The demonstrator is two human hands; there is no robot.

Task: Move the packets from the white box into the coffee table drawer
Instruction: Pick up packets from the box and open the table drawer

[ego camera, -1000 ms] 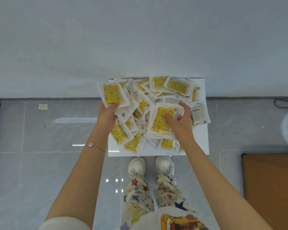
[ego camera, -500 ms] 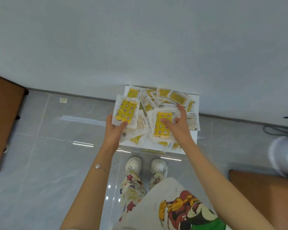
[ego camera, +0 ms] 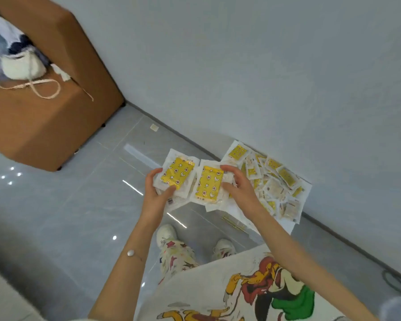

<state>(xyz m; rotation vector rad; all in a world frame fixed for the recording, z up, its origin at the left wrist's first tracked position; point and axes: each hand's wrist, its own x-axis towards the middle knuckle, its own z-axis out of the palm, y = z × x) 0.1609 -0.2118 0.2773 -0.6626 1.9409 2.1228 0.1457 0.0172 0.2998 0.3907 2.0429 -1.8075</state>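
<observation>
Scene: A person stands on a glossy grey tiled floor [ego camera: 67, 216] beside a pale wall [ego camera: 264, 66], both hands raised in front of the feet.
Left hand: The left hand [ego camera: 156, 195] has its grip closed on a small stack of packets [ego camera: 177, 173]. The thumb lies across the lower corner of the top one, which is yellow with a star-and-moon print inside a white wrapper.
Right hand: The right hand [ego camera: 239, 188] has its grip closed on a second stack [ego camera: 208, 184]. Thumb and fingers pinch its right edge, and the same yellow print faces up.
Stacks: The two are held side by side with their inner edges meeting, above the floor and just left of the box.
White box: The white box [ego camera: 288, 224] sits on the floor against the wall, to the right of the hands. A loose heap of packets [ego camera: 271, 181] lies in it.
Furniture: A brown cabinet [ego camera: 44, 126] stands on the floor at upper left. On it are a blurred white-and-blue cloth bundle [ego camera: 16, 59] and a looped pale cord [ego camera: 44, 89].
Person: A bead bracelet [ego camera: 131, 253] circles the left wrist. Also in view are star-print trousers [ego camera: 176, 256], white shoes [ego camera: 167, 234] and a cartoon-print shirt [ego camera: 264, 286].
Floor: A small pale scrap [ego camera: 154, 127] lies near the wall, and a dark cable [ego camera: 396, 281] lies at lower right.
</observation>
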